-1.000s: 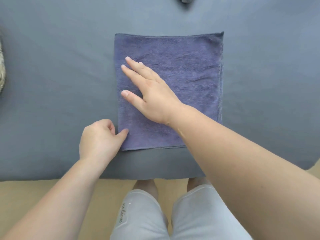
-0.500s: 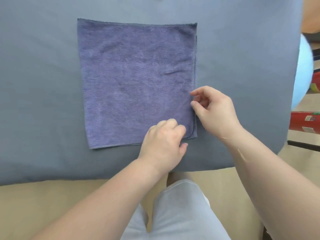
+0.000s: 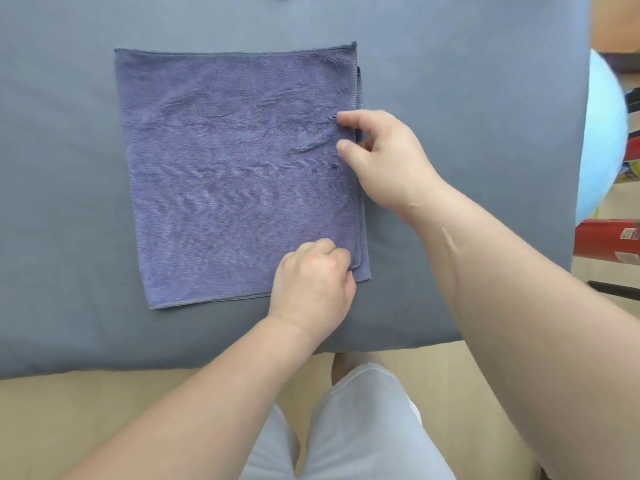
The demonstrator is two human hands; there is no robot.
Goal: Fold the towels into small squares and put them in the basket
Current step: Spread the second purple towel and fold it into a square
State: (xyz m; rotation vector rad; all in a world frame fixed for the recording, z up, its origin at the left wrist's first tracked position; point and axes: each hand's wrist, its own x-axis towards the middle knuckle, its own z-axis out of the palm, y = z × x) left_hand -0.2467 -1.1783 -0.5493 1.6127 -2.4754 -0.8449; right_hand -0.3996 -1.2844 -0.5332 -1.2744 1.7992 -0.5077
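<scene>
Head view looks down at a purple towel [image 3: 235, 174] lying flat on a grey cloth [image 3: 62, 237]. The towel is folded over, and a second layer peeks out along the side by the right hand [image 3: 384, 161]. That hand pinches the towel's edge between thumb and first finger, and a small wrinkle runs away from its fingertips. The left hand [image 3: 311, 282] is curled up with its fingers bent, and it grips the towel's corner closest to the person, just under the right hand. Most of the towel spreads out beyond the left hand's knuckles and off to that hand's outer side. Past the right arm sit a pale blue ball [image 3: 602, 133] and a red thing [image 3: 606, 244] with a label [image 3: 628, 233], but its writing is too blurry to read. Light grey shorts [image 3: 363, 427] show below both arms.
</scene>
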